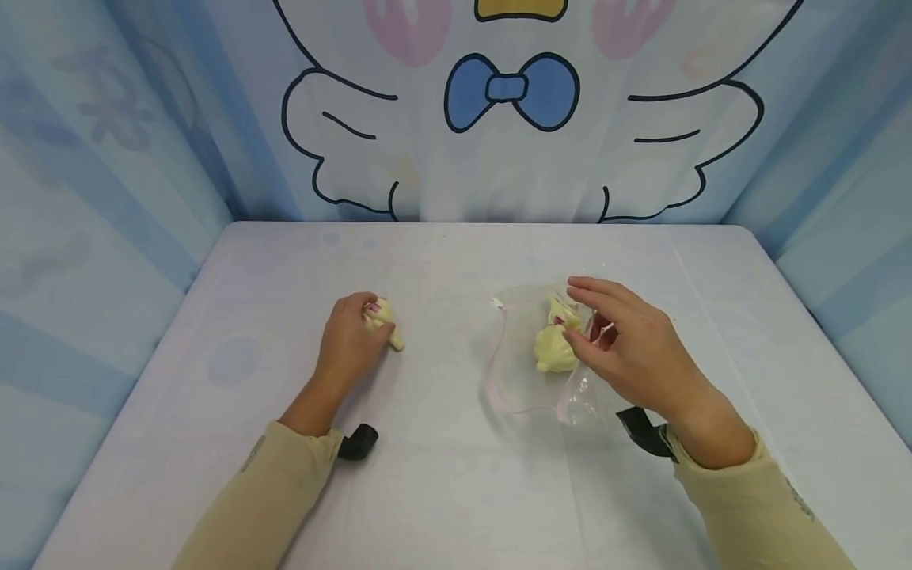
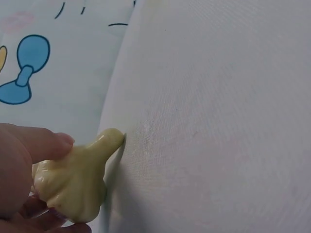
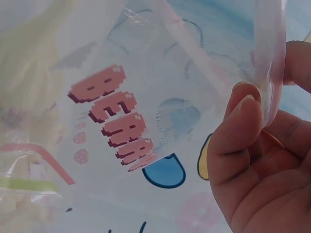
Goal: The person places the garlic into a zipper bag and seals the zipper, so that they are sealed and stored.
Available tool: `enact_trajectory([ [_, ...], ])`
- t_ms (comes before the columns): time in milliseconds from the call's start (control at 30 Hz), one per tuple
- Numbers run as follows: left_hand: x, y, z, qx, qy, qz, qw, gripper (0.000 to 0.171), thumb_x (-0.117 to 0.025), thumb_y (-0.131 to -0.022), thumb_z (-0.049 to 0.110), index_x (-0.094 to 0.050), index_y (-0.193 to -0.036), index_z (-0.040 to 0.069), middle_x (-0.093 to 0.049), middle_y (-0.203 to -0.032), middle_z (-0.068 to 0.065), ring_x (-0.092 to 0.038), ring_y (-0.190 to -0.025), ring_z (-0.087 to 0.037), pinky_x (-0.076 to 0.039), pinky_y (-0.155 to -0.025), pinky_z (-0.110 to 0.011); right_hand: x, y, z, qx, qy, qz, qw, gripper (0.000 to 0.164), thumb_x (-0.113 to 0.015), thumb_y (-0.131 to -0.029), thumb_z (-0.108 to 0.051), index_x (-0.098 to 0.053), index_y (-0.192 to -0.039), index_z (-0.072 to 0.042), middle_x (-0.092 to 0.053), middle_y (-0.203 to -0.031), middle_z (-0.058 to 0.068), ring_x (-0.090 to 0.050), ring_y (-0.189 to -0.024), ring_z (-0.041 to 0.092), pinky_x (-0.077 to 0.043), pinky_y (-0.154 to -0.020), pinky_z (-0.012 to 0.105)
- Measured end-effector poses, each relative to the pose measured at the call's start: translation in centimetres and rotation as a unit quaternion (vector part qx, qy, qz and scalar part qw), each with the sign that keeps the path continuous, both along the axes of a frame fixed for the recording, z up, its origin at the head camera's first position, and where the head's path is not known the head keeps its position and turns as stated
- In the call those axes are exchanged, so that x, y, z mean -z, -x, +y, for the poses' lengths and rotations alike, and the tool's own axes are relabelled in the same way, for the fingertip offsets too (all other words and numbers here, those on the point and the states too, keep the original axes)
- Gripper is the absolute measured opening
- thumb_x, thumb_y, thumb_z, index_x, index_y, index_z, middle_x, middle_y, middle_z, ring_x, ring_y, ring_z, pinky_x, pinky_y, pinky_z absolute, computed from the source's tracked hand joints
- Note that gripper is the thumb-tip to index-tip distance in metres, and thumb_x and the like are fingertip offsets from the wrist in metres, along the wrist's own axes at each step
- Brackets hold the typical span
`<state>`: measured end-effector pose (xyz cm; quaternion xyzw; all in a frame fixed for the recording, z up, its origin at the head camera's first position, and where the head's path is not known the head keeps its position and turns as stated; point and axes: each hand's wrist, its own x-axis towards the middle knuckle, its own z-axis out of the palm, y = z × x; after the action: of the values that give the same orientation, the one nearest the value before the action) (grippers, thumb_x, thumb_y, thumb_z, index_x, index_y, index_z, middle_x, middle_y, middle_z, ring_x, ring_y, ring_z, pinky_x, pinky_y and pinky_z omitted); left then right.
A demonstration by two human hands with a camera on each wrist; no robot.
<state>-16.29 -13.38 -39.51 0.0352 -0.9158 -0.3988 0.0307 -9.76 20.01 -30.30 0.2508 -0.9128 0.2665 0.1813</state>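
In the head view my left hand (image 1: 349,339) holds a cream model garlic bulb (image 1: 378,315) with a small purplish mark, at the left middle of the table. Thumb and fingers press its sides in the left wrist view, and the stem of the garlic bulb (image 2: 80,177) points at the white tabletop. On the right, my right hand (image 1: 641,352) pinches the edge of a clear plastic bag (image 1: 516,380) with a pink rim. More pale garlic pieces (image 1: 556,350) show through the bag. Up close, the pink-edged bag (image 3: 269,63) runs between thumb and fingers, with red "BERRY" lettering beside them.
Both hands are over a white table (image 1: 442,483). A curtain (image 1: 513,174) with a cartoon figure and blue bow tie hangs behind it, and blue-white curtains (image 1: 93,237) close the sides. A black wrist mount (image 1: 359,442) sticks out at the left cuff.
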Motion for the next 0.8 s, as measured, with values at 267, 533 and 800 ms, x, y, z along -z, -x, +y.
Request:
enact_trajectory([
  [267, 0.13, 0.17, 0.17, -0.001, -0.051, -0.041, 0.9979, 0.060, -0.073, -0.092, 0.015, -0.044, -0.140, -0.007, -0.049, -0.138, -0.023, -0.050, -0.126, -0.034, -0.045, -0.102, -0.044, -0.02, 0.06, -0.06, -0.001, 0.004, -0.002, 1.000, 0.051, -0.081, -0.080, 0.000, -0.064, -0.128, 0.004, -0.061, -0.134, 0.012, -0.055, -0.074, 0.011, -0.052, -0.065, 0.020],
  [533, -0.13, -0.17, 0.06, 0.024, 0.016, -0.027, 0.9992, 0.052, -0.070, -0.094, 0.017, -0.053, -0.141, 0.003, -0.040, -0.140, -0.029, -0.045, -0.128, -0.042, -0.040, -0.104, -0.052, 0.00, 0.04, -0.05, -0.002, 0.002, 0.000, 1.000, 0.051, -0.080, -0.081, 0.001, -0.064, -0.129, 0.004, -0.060, -0.134, 0.012, -0.055, -0.074, 0.011, -0.054, -0.064, 0.027],
  [800, 0.19, -0.40, 0.17, 0.058, 0.061, -0.037, 0.9958, 0.055, -0.059, -0.097, 0.010, -0.048, -0.150, 0.015, -0.033, -0.147, -0.030, -0.056, -0.111, -0.043, -0.048, -0.085, -0.050, 0.01, 0.07, 0.03, -0.005, 0.006, 0.008, 1.000, 0.050, -0.079, -0.080, 0.003, -0.064, -0.128, 0.005, -0.061, -0.133, 0.012, -0.055, -0.073, 0.010, -0.054, -0.063, 0.028],
])
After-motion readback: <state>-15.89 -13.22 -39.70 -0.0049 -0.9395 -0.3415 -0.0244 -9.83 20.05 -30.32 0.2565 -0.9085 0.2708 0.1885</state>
